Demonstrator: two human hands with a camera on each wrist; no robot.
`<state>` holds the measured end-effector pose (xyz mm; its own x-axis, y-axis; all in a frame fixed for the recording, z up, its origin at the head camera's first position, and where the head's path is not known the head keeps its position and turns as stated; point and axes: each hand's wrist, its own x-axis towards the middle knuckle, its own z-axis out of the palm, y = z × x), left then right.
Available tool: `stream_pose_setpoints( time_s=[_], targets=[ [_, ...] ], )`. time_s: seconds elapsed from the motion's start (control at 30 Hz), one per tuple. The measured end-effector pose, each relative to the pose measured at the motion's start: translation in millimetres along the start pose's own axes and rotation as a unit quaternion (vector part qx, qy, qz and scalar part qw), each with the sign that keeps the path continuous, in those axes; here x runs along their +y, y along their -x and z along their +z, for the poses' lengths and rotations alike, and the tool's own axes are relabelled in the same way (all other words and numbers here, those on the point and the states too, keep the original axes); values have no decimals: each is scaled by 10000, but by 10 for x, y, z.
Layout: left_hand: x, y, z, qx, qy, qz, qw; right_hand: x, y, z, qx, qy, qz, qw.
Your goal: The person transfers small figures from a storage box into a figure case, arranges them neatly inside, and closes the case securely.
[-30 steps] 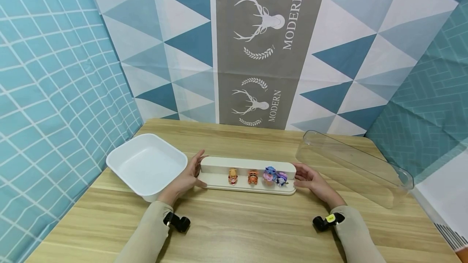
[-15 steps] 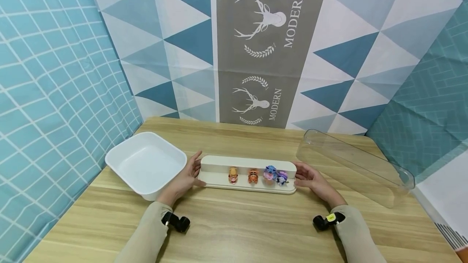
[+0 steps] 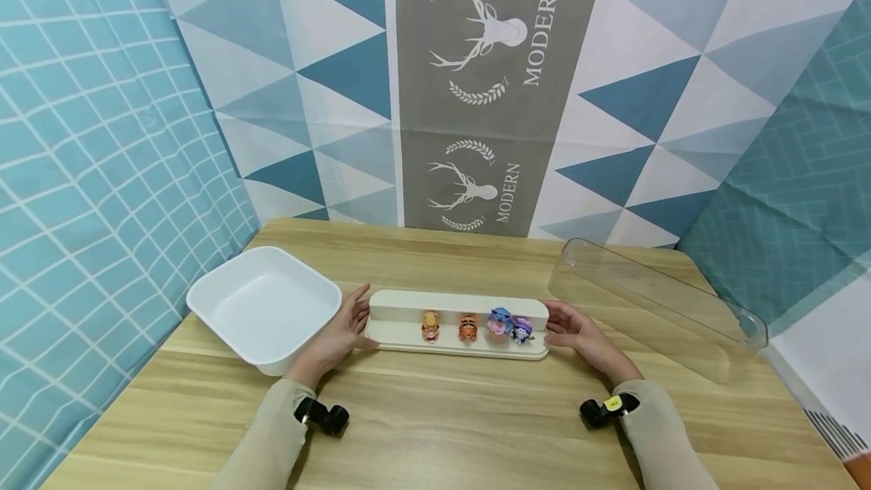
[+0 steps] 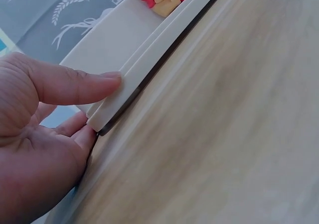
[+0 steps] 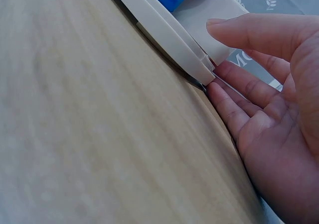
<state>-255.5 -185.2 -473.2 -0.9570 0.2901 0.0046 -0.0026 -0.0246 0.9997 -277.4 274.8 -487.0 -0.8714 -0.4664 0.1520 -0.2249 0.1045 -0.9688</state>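
Well in from the left edge of the desk [image 3: 435, 422]: we log left hand [image 3: 338, 340] clamped on the left end of the cream stand [image 3: 396, 333], some fingers hidden. Figurines [image 3: 467, 328] on it, right pair overlapping. Right hand [image 3: 581, 339] touches the stand's right end; whether gripping, we cannot tell.

Tabletop [image 3: 449, 418] is leaving you passage between forearms [image 3: 268, 429]. White basin [image 3: 264, 308] is crowding outer side of your left hand [image 3: 336, 335]; clear cover [image 3: 653, 308] is blocking beyond right hand [image 3: 581, 335]. Figurines [image 3: 467, 327] are obstructing cream stand [image 3: 459, 302], leaving gap toward left end.
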Motion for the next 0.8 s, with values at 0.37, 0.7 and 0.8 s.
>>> stream_pose_setpoints(
  time_s=[0.37, 0.7, 0.8],
  targets=[
    [-7, 16, -71, -246, 196, 33, 9995, -18, -1, -3, -3, 81, -36, 10000],
    [-42, 5, -115, -364, 255, 70, 9990, -21, 4, 3, -29, 38, -80, 10000],
    [-38, -3, -114, -358, 243, 99, 9990, -28, 1, 1, -41, 51, -87, 9999]
  ],
)
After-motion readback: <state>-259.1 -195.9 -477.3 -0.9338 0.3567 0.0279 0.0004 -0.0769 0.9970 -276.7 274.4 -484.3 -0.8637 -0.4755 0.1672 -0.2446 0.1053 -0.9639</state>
